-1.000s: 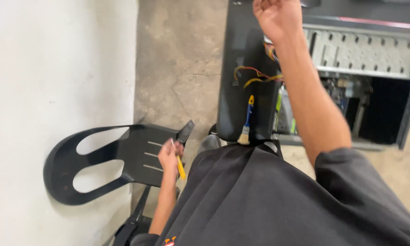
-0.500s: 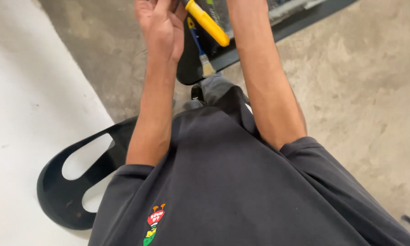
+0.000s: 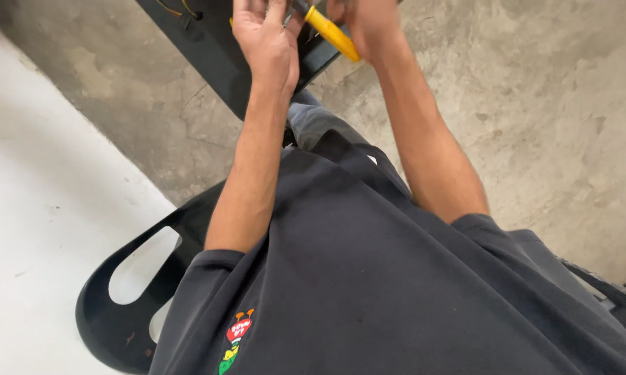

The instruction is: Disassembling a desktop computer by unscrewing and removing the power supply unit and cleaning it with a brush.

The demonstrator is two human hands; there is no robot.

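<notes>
1. I am holding my right hand [image 3: 368,24] up at the top edge of the view, my fingers wrapping the yellow-handled tool [image 3: 332,33]. From the grip it looks as though I am keeping it steady in front of me.
2. I am raising my left hand [image 3: 264,42] just beside it, back towards me, fingers extended loosely upward. The fingertips are running out of the picture, so I cannot tell whether they are pinching anything; the thumb side is lying close to the tool's dark upper end.
3. The tool is sitting between my two hands, slanting down to the right. Its handle is bright yellow, smooth and slim, and the working end is hidden at the frame's edge.
4. Behind my hands the black computer case [image 3: 209,42] is lying on the concrete floor [image 3: 535,125], with a few coloured wires [image 3: 181,10] showing.
5. I am sitting on a black plastic chair [image 3: 118,305], wearing a dark shirt [image 3: 368,278].
</notes>
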